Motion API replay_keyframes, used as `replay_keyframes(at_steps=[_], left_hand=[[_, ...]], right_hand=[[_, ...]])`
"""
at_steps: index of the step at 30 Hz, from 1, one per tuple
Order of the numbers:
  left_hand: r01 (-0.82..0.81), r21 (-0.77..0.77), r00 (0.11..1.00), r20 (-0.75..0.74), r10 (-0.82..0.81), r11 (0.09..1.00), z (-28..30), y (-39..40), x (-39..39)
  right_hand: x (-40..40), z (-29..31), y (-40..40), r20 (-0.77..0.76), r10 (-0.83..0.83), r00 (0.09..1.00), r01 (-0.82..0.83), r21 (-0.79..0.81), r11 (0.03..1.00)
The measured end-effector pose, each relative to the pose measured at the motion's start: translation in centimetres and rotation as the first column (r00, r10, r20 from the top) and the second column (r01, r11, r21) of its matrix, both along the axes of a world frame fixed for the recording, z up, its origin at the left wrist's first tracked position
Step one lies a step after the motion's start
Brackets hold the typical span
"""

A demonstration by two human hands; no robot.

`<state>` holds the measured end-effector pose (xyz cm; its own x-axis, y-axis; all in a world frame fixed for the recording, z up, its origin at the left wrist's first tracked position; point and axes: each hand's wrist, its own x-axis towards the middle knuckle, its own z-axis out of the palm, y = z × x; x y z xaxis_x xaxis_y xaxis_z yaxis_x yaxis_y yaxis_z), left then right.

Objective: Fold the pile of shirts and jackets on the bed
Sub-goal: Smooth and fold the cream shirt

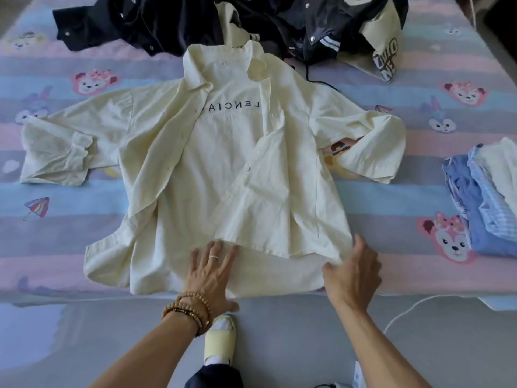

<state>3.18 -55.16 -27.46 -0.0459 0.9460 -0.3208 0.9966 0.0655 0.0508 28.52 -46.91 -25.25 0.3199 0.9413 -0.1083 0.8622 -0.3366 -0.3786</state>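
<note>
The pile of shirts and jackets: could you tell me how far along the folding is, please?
Done: a folded stack sits at the bed's right edge. In hand: the cream shirt lies spread, left hand flat on its hem, right hand pinching the corner. Left: the dark jackets heaped behind.

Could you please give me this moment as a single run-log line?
stage: smoothing | item: cream shirt spread open on bed | left hand: flat on hem | right hand: pinching hem corner | folded stack: right | dark jackets: unfolded
</note>
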Motion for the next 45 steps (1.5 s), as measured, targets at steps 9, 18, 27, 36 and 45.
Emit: replay_keyframes(at_steps=[9,18,27,36,45], left_hand=[[0.092,0.049,0.994,0.058,-0.095,0.995,-0.7,-0.8,0.1],[-0.708,-0.203,0.478,0.567,0.671,0.676,2.3,9.0,0.6],[-0.826,-0.147,0.252,0.766,0.591,0.544,2.1,10.1,2.8],[-0.693,-0.403,0.283,0.61,0.74,0.598,1.4,2.8,3.1],[-0.723,-0.296,0.365,0.604,0.708,0.625,0.1,4.5,2.9]], right_hand=[[1.4,-1.9,3.2,0.172,0.431,0.886,-0.463,0.251,0.85],[6.2,-2.6,2.1,0.345,0.342,0.874,-0.425,0.2,0.883],[6.5,-2.5,3.5,0.229,0.319,0.92,-0.374,0.262,0.89],[7.9,-1.1,2.0,0.127,0.193,0.973,-0.202,0.062,0.977],[9.7,-2.1,1.5,-0.059,0.101,0.993,-0.104,-0.045,0.994]])
